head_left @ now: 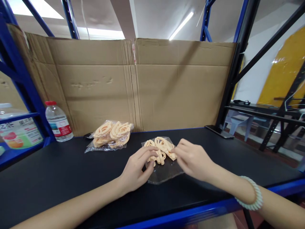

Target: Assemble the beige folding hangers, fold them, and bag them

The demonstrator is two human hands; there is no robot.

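Observation:
A clear plastic bag (164,174) lies on the black tabletop between my hands, with several flat, cream-coloured looped pieces (163,144) in its far half. What these pieces are made of I cannot tell. My left hand (139,167) curls around the left side of the pieces, fingers over them and thumb nearer me. At the right edge, my right hand (194,159) pinches the bag and the end of a piece; its fingertips are partly hidden. The near part of the bag lies flat. Behind and to the left rests a pile of similar bagged pieces (111,133).
A red-capped water bottle (59,122) stands at the back left, near a large labelled jug (20,130) beyond the blue frame. Cardboard panels (181,89) wall off the back. A dark phone-like slab (219,131) lies at the back right edge of the black tabletop (100,173).

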